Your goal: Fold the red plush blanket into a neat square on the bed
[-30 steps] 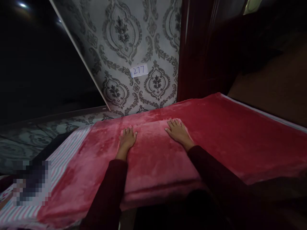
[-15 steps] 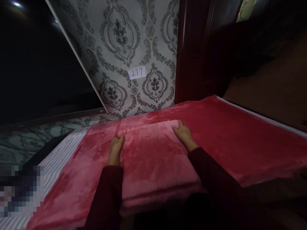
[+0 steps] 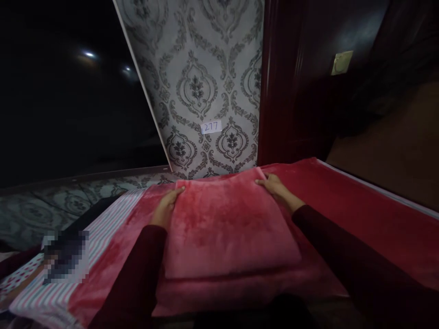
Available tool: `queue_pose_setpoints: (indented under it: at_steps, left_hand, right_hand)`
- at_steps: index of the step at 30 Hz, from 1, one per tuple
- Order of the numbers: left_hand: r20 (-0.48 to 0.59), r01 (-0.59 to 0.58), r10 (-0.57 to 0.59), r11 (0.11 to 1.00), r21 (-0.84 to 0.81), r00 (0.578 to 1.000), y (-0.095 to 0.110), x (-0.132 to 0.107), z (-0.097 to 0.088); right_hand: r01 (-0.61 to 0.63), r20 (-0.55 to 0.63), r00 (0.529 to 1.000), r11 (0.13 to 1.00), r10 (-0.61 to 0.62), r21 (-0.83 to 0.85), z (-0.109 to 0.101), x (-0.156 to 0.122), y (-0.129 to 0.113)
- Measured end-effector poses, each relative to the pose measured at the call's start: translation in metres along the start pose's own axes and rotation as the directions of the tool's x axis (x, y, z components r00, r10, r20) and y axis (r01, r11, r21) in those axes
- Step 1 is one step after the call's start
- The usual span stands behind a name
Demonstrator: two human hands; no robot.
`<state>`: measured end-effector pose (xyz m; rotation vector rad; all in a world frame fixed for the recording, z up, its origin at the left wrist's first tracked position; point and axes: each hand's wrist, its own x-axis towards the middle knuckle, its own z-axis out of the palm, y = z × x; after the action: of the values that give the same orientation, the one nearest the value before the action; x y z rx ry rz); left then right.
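Observation:
A folded pinkish-red plush blanket (image 3: 226, 228) lies in front of me, squared into a flat block. My left hand (image 3: 168, 204) grips its far left corner, thumb on top and fingers out of sight underneath. At the far right corner, my right hand (image 3: 276, 188) pinches the edge between thumb and fingers. The far edge between my hands looks slightly raised. Beneath the folded block spreads a larger red plush cover (image 3: 343, 201).
Striped cloth (image 3: 106, 228) borders the cover on the left. Another person's arm (image 3: 30, 278) shows at lower left, partly pixelated. Behind stand a patterned wall (image 3: 233, 105) with a "277" label (image 3: 211, 127), a dark screen (image 3: 75, 100) and a dark red wooden panel (image 3: 291, 91).
The folded blanket's far edge has come up a little in my two hands, and more of its top shows. My view has shifted upward, and the other person's arm has come into sight.

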<state>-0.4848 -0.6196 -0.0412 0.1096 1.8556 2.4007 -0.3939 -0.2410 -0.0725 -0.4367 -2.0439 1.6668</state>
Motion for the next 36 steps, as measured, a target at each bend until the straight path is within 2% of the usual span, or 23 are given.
queue_pose_setpoints:
  at_steps: [2, 3, 5, 7, 9, 11, 12, 14, 16, 18, 20, 22, 25, 27, 29, 31, 33, 36]
  left_hand:
    - [-0.017, -0.104, 0.107, 0.985, 0.135, 0.994, 0.036, 0.014, 0.009]
    - [-0.032, -0.220, 0.229, 0.960, 0.173, 0.973, 0.055, 0.020, 0.013]
    - [-0.019, -0.422, 0.439, 0.874, 0.242, 0.898, 0.090, 0.027, 0.018]
    - [0.029, -0.574, 0.597, 0.754, 0.319, 0.802, 0.114, 0.025, 0.017]
    - [0.086, -0.651, 0.687, 0.630, 0.424, 0.721, 0.120, 0.012, 0.008]
    - [0.142, -0.656, 0.718, 0.512, 0.555, 0.681, 0.104, -0.007, -0.007]
    - [0.171, -0.635, 0.712, 0.458, 0.622, 0.681, 0.088, -0.018, -0.017]
    - [0.242, -0.571, 0.640, 0.374, 0.731, 0.729, 0.044, -0.041, -0.040]
    - [0.352, -0.539, 0.487, 0.321, 0.779, 0.799, -0.006, -0.064, -0.064]
    - [0.480, -0.564, 0.315, 0.286, 0.775, 0.819, -0.048, -0.085, -0.087]
    - [0.532, -0.575, 0.221, 0.270, 0.772, 0.817, -0.072, -0.102, -0.103]
    - [0.490, -0.532, 0.211, 0.253, 0.808, 0.846, -0.076, -0.108, -0.111]
    - [0.374, -0.426, 0.252, 0.199, 0.883, 0.893, -0.061, -0.101, -0.100]
    - [0.353, -0.404, 0.285, 0.145, 0.903, 0.891, -0.050, -0.092, -0.078]
    - [0.385, -0.422, 0.288, 0.076, 0.903, 0.877, -0.047, -0.084, -0.050]
    - [0.414, -0.427, 0.264, -0.006, 0.904, 0.871, -0.052, -0.082, -0.024]
    - [0.411, -0.402, 0.209, -0.086, 0.912, 0.887, -0.065, -0.084, -0.008]
    - [0.382, -0.367, 0.092, -0.148, 0.919, 0.920, -0.089, -0.091, -0.005]
  right_hand:
    - [0.178, -0.047, 0.982, 0.983, -0.181, -0.049, -0.012, 0.016, -0.033]
    - [0.309, -0.078, 0.946, 0.947, -0.316, -0.092, -0.018, 0.024, -0.050]
    - [0.516, -0.139, 0.826, 0.832, -0.546, -0.202, -0.033, 0.035, -0.079]
    - [0.620, -0.171, 0.716, 0.729, -0.677, -0.291, -0.048, 0.035, -0.096]
    - [0.651, -0.170, 0.661, 0.671, -0.731, -0.356, -0.060, 0.023, -0.092]
    - [0.646, -0.136, 0.652, 0.641, -0.746, -0.415, -0.069, -0.002, -0.066]
    - [0.641, -0.101, 0.657, 0.624, -0.747, -0.447, -0.072, -0.018, -0.045]
    - [0.673, 0.004, 0.648, 0.570, -0.761, -0.471, -0.076, -0.053, 0.004]
    - [0.685, 0.187, 0.689, 0.546, -0.700, -0.481, -0.079, -0.088, 0.054]
    - [0.673, 0.357, 0.735, 0.555, -0.576, -0.490, -0.084, -0.118, 0.093]
    - [0.647, 0.436, 0.762, 0.569, -0.479, -0.507, -0.091, -0.138, 0.114]
    - [0.613, 0.428, 0.790, 0.589, -0.439, -0.527, -0.099, -0.144, 0.116]
    - [0.521, 0.312, 0.852, 0.624, -0.421, -0.582, -0.100, -0.137, 0.095]
    - [0.464, 0.235, 0.878, 0.626, -0.417, -0.627, -0.086, -0.128, 0.074]
    - [0.449, 0.237, 0.884, 0.590, -0.404, -0.671, -0.062, -0.120, 0.056]
    - [0.451, 0.296, 0.887, 0.521, -0.355, -0.725, -0.033, -0.117, 0.046]
    - [0.438, 0.344, 0.896, 0.434, -0.280, -0.787, -0.009, -0.120, 0.047]
    - [0.428, 0.381, 0.902, 0.324, -0.201, -0.843, 0.009, -0.129, 0.064]
